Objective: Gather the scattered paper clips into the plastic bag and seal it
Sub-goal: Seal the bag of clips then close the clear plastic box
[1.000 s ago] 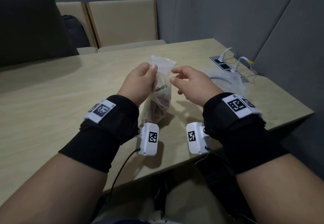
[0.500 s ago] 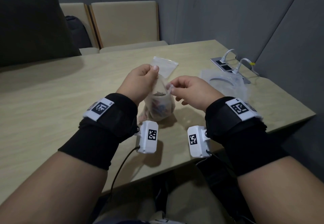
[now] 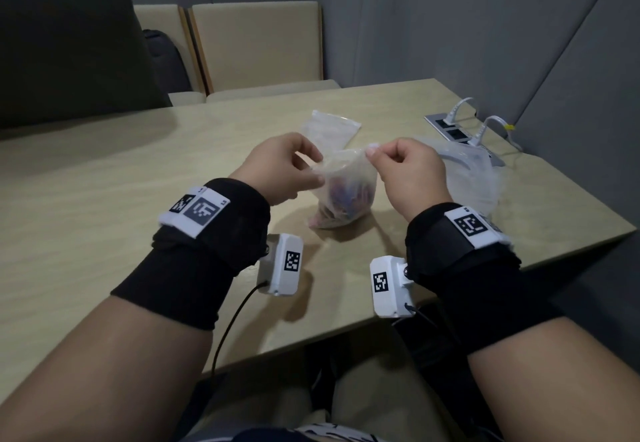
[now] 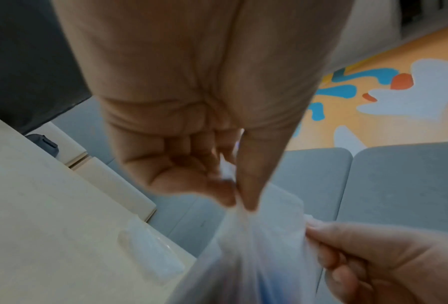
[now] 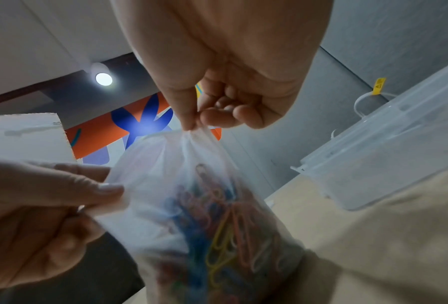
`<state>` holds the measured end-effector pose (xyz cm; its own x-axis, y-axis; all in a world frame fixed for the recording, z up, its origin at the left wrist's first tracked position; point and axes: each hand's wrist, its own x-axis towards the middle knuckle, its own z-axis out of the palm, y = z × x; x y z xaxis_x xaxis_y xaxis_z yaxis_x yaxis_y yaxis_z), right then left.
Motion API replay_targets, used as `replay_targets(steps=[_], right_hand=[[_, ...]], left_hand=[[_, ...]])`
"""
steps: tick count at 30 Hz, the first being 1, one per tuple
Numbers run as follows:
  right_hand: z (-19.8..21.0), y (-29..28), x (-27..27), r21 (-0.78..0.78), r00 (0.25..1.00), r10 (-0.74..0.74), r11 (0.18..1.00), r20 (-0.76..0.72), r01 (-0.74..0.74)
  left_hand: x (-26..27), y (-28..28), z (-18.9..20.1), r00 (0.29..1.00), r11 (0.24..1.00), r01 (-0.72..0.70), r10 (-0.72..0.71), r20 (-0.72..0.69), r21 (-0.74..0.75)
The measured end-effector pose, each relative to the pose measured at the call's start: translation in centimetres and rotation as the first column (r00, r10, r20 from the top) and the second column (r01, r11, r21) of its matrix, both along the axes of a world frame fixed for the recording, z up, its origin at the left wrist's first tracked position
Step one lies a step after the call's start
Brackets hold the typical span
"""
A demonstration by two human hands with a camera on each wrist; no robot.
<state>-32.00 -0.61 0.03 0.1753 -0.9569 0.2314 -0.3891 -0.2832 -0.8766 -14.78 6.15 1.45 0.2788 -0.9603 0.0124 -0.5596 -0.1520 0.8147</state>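
Observation:
A clear plastic bag point(image 3: 343, 195) stands on the table point(image 3: 104, 206) between my hands, its lower half filled with coloured paper clips point(image 5: 225, 232). My left hand point(image 3: 317, 171) pinches the left side of the bag's top rim between thumb and forefinger. My right hand point(image 3: 372, 154) pinches the right side of the rim the same way. The rim is stretched between the two pinches and the mouth looks open. The left wrist view shows the left hand point(image 4: 239, 200) pinching the bag point(image 4: 256, 257). In the right wrist view the right hand point(image 5: 195, 123) holds the bag's top edge.
A second, flat clear bag point(image 3: 329, 128) lies on the table behind the held one. A clear plastic box point(image 3: 474, 178) sits to the right, near a socket panel with white cables point(image 3: 460, 119). Two beige chairs point(image 3: 256, 46) stand at the table's far side.
My right hand has taken hold of the bag's rim. Both hands then moved apart, spreading the top, and the bag now stands lower on the table.

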Motion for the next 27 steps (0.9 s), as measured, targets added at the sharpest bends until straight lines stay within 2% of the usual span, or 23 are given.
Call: replay_targets(steps=[3,5,9,11,13,15,18,23,27], right_hand=[[0.4,-0.1,-0.1,-0.064,0.994,-0.069,0.995,0.083,0.074],[0.6,-0.3,-0.1,-0.048,0.994,-0.073,0.996,0.086,0.077],[0.1,-0.3,-0.2,0.026,0.997,-0.001,1.000,-0.074,0.003],[-0.2,-0.2,-0.1,0.021,0.998,0.007,1.000,-0.058,-0.006],[-0.1,0.0,0.1,0.027,1.000,0.031,0.999,-0.004,-0.031],[0.3,0.3,0.3,0.032,0.996,0.070,0.997,0.048,-0.072],[0.7,0.9,0.6,0.021,0.989,0.143,0.989,0.035,-0.144],[0.5,0.9,0.3,-0.043,0.991,0.137,0.990,-0.013,-0.137],[0.0,0.9,0.5,-0.146,0.993,0.079,0.985,-0.088,-0.091]], left_hand=[[0.4,-0.6,0.2,0.985,0.956,-0.175,0.170,-0.042,-0.236],[0.5,-0.9,0.6,0.974,0.926,-0.226,0.215,-0.068,-0.303],[0.7,-0.9,-0.1,0.953,0.948,-0.256,0.280,0.116,-0.187],[0.6,-0.8,-0.2,0.941,0.949,-0.279,0.301,0.157,-0.148],[0.3,-0.7,0.0,0.945,0.957,-0.246,0.272,0.182,-0.151],[-0.5,-0.8,0.3,0.944,0.978,-0.133,0.174,0.279,-0.162],[-2.1,-0.9,0.5,0.915,0.981,0.012,0.068,0.398,-0.196],[-2.5,-1.4,0.3,0.927,0.962,0.022,0.082,0.366,-0.272],[-2.4,-1.4,0.3,0.934,0.964,0.026,0.071,0.350,-0.265]])
